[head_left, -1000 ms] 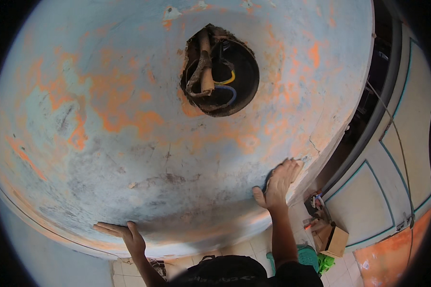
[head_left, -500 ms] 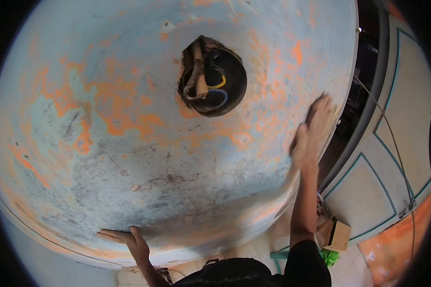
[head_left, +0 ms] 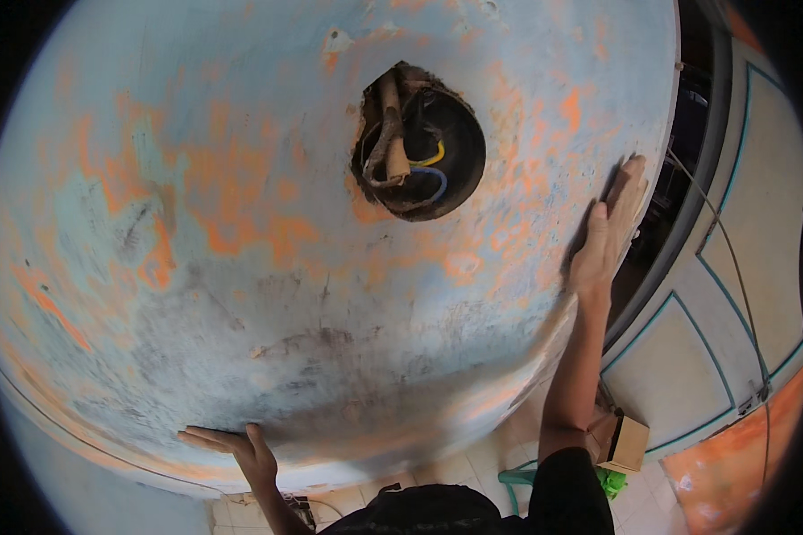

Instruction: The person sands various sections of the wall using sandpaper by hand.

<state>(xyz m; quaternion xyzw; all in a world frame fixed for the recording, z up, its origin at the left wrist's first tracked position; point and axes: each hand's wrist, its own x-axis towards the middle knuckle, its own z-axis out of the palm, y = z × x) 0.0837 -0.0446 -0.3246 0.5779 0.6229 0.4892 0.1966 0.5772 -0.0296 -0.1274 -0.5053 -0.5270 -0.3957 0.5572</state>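
A wall [head_left: 268, 312] with worn pale blue paint, orange patches and grey smudges fills most of the view. My right hand [head_left: 603, 234] lies along it near its right edge, fingers stretched upward and thumb apart. A dark strip runs between that hand and the wall; I cannot tell if it is shadow or a thin thing under the palm. Low on the left, my left hand [head_left: 255, 456] rests against the wall with fingers extended sideways and thumb up. A round cut-out box [head_left: 459, 147] in the wall holds a broken pipe [head_left: 396, 160], a yellow wire [head_left: 432, 157] and a blue wire [head_left: 442, 185].
To the right is a dark opening, then a door [head_left: 674, 357] with teal-edged panels and a cable [head_left: 742, 303] hanging across it. A cardboard box [head_left: 629, 443], a green plastic bag [head_left: 612, 481] and a green stool [head_left: 516, 479] stand on the tiled floor below.
My right hand has slid slightly up and to the right along the wall and is less blurred. The view has shifted a little; my left hand stays in place.
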